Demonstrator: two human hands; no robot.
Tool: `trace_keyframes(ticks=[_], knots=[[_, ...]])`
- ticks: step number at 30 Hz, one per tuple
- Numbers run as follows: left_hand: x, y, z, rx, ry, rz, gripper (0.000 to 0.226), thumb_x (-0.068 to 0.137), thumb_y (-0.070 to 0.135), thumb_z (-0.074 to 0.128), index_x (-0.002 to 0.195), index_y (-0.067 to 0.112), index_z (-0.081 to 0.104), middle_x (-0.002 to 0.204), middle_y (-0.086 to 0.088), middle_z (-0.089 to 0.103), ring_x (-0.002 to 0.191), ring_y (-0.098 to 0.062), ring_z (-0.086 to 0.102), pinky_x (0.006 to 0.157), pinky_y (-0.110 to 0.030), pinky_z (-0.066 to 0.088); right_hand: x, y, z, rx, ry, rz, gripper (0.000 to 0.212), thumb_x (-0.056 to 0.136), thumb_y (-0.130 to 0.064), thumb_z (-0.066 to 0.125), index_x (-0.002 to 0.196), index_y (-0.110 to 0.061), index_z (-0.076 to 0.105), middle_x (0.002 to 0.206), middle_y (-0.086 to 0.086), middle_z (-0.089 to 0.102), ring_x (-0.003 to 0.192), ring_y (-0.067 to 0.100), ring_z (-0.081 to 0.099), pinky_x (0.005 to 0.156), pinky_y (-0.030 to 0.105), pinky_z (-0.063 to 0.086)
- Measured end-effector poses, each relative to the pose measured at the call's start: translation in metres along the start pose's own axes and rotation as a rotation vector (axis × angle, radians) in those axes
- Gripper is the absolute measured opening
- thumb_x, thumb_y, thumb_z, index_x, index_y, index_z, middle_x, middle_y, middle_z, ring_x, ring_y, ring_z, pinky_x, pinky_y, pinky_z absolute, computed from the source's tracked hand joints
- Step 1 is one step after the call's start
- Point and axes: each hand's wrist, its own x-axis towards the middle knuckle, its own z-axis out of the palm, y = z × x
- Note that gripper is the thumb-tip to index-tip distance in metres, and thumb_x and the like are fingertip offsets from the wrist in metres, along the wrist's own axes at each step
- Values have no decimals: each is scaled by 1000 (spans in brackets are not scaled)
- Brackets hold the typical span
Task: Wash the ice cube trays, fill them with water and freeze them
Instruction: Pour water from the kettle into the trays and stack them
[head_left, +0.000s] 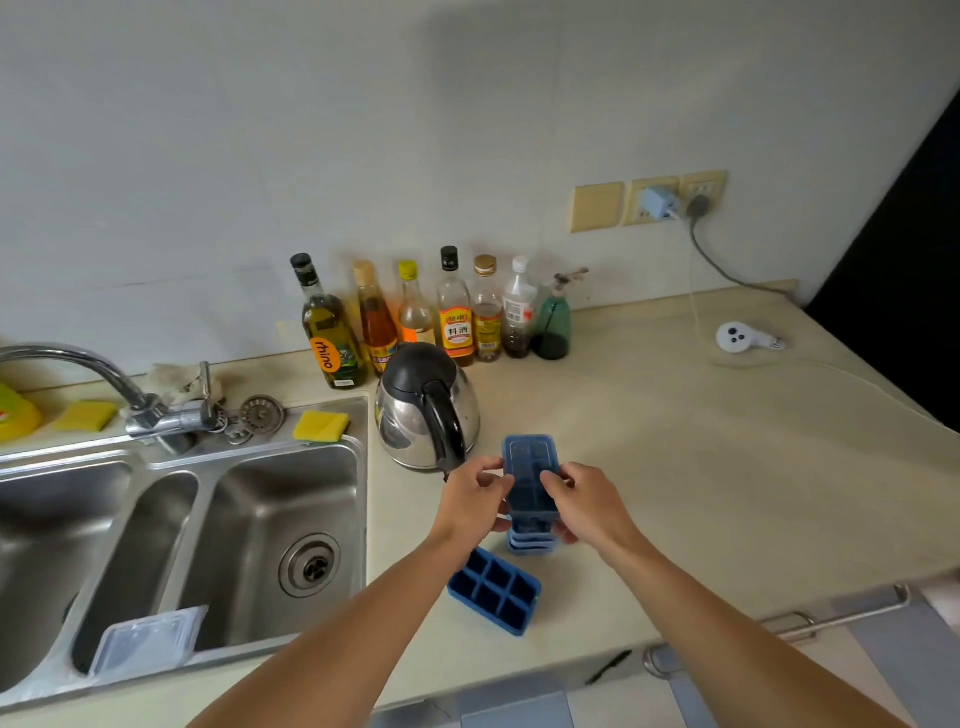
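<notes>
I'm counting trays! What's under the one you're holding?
The left hand and right hand grip the top tray; stacked blue trays sit beneath. The hands hide how many.

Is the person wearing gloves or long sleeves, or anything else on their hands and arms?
No gloves. The left hand and the right hand are both bare. The left forearm and the right forearm are bare too, with no sleeve reaching into the picture. I see no watch, bracelet or ring, though a thin ring would be hard to spot from here.
</notes>
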Motion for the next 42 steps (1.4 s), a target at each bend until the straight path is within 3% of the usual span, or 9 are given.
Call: trace_keyframes(ticks=[11,20,23,26,30,32,35,38,42], knots=[[13,-16,14,143,-48,-53,44,100,5,57,142,16,52,105,-12,74,92,-23,74,67,-32,64,13,25,2,-114,-46,-26,24,103,-17,51,117,-3,65,95,11,68,74,24,60,68,35,51],[13,-23,15,224,-6,-48,43,103,15,57,145,19,50,105,-9,72,83,-16,71,54,-21,56,4,29,4,-160,22,-43,38,106,-35,49,124,-4,62,113,13,71,94,33,69,82,45,57],[6,-39,2,281,88,-54,34,103,28,56,136,19,58,106,-1,70,85,-14,70,66,-28,61,-7,44,4,-80,89,16,48,106,-46,39,100,-5,62,94,14,71,83,33,69,79,48,56],[0,-65,-23,418,205,-66,24,102,26,57,122,17,65,109,-4,71,90,-19,68,81,-35,58,-17,66,7,-13,123,117,42,108,-39,35,88,-9,58,90,14,68,82,32,68,80,49,56],[-7,-94,-49,564,124,-164,27,100,24,60,125,15,65,112,-2,65,95,-18,60,76,-26,46,-30,80,27,-77,-85,214,24,105,-31,48,103,-11,60,90,10,71,64,20,65,55,30,51],[-9,-101,-52,566,61,-193,24,99,22,60,121,15,67,108,-3,66,97,-23,62,77,-30,51,-35,79,42,-55,-146,212,20,103,-29,52,108,-12,60,88,9,71,56,16,62,48,25,46],[-13,-104,-50,497,9,-213,17,98,18,59,108,15,72,99,-6,71,91,-23,66,82,-37,59,-38,75,64,-25,-148,214,16,100,-24,58,106,-10,58,89,16,73,54,19,61,45,26,47],[-13,-108,-49,424,-8,-232,16,97,13,58,104,15,72,93,-9,72,79,-20,65,69,-32,59,-38,75,75,-1,-91,240,13,97,-15,59,107,-6,59,92,17,71,58,22,62,46,27,47],[-13,-108,-51,276,9,-316,17,95,3,56,101,10,70,87,-11,71,73,-19,64,61,-26,57,-37,77,77,134,-43,344,7,93,0,60,87,1,63,74,19,64,49,23,57,54,33,53]])
